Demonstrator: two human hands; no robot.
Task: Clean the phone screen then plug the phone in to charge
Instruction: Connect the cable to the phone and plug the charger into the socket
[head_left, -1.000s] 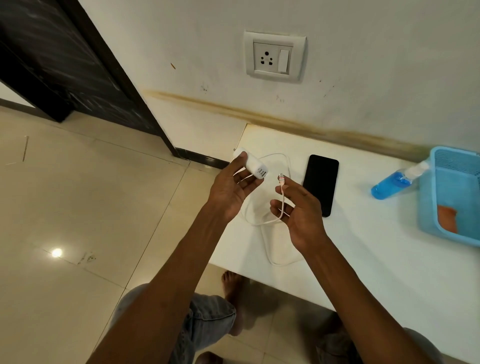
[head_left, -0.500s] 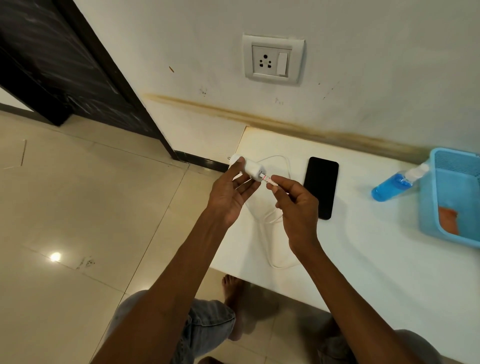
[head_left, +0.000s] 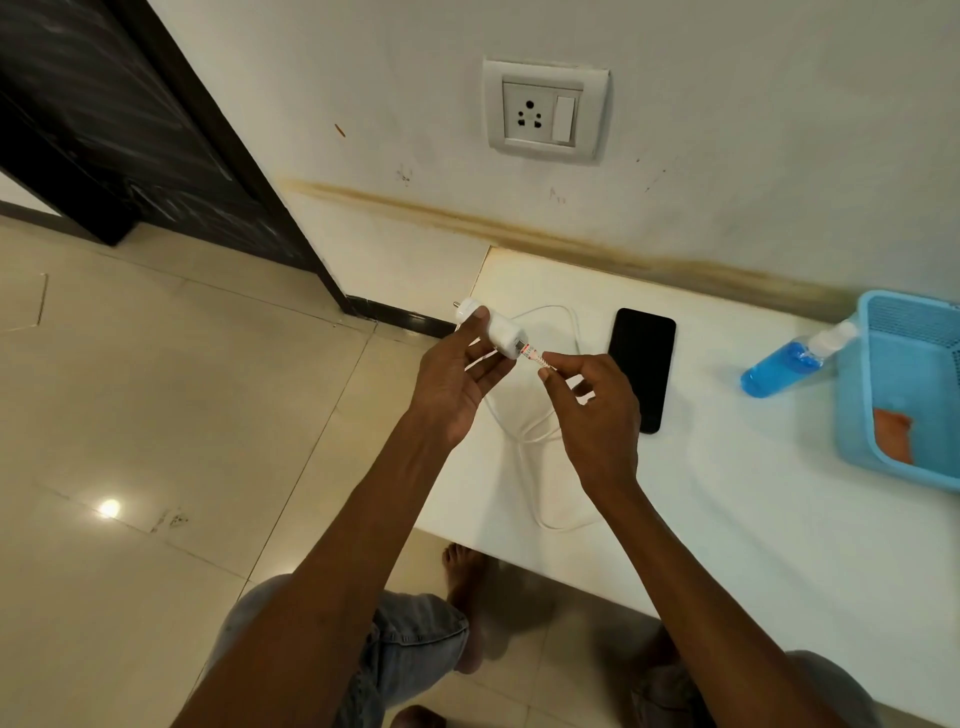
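My left hand (head_left: 457, 384) grips a white charger adapter (head_left: 497, 332) above the table's left edge, its pins pointing left. My right hand (head_left: 597, 415) pinches the white cable's plug (head_left: 535, 357) right at the adapter's port; the plug looks partly seated. The white cable (head_left: 540, 441) loops down over the white table (head_left: 727, 519). A black phone (head_left: 641, 364) lies screen up and dark, just right of my hands. A white wall socket (head_left: 543, 111) with a switch sits on the wall above.
A blue spray bottle (head_left: 789, 358) lies on its side against a light blue plastic basket (head_left: 862, 395) at the right edge; an orange cloth (head_left: 893, 428) rests inside. A dark door frame (head_left: 208, 156) stands left. My knees and bare foot (head_left: 462, 571) are below.
My right hand brought the cable plug from below up to the adapter's port and holds it there. The left hand kept the adapter almost still.
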